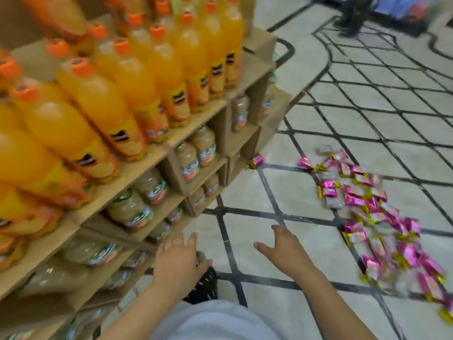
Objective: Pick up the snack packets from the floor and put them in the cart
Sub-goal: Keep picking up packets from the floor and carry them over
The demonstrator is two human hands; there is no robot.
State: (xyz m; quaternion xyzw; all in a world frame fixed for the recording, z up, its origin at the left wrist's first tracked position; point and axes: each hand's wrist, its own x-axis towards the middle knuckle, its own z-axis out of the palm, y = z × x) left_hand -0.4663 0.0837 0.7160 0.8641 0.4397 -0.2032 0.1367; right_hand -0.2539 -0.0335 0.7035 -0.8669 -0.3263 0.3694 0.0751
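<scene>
Both hands empty. Right hand (285,252) held out above the floor (282,182), fingers loosely spread. Left hand (177,260) likewise spread, over a dark basket-like object (204,287), possibly the cart; not confirmed. Snack packets (375,217) lie scattered in a band to the right, long axis running from far to near. One stray packet (257,161) lies beside the shelf corner (245,153). Right hand is nearer the band.
</scene>
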